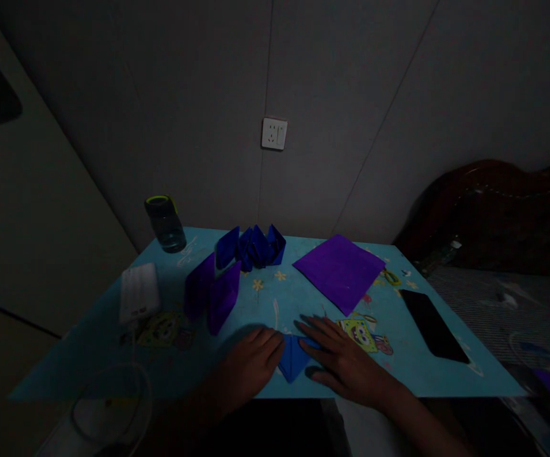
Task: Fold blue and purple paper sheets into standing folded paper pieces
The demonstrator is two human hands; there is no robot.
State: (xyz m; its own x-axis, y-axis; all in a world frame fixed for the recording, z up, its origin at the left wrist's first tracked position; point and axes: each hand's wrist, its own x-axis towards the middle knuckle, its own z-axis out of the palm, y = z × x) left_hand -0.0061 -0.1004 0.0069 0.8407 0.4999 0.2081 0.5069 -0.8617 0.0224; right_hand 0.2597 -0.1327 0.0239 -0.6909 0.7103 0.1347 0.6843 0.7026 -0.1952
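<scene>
A piece of blue folded paper (293, 358), its lower end pointed and a crease down the middle, lies at the table's front edge. My left hand (252, 363) has its fingers together and curled at the paper's left corner, gripping it there. Flat over the right corner rests my right hand (339, 357), fingers spread, with the fingertips on the paper. Both hands hide the paper's outer corners. Beyond my left hand stand folded purple paper pieces (222, 298) and several dark blue folded ones (257, 247).
Purple square sheets (339, 273) lie at the back right, beside yellow-handled scissors (391, 277). A black phone (433, 325) rests on the right. At the left are a water bottle (166, 225) and a white power bank (139, 293) with a cable hanging over the front edge.
</scene>
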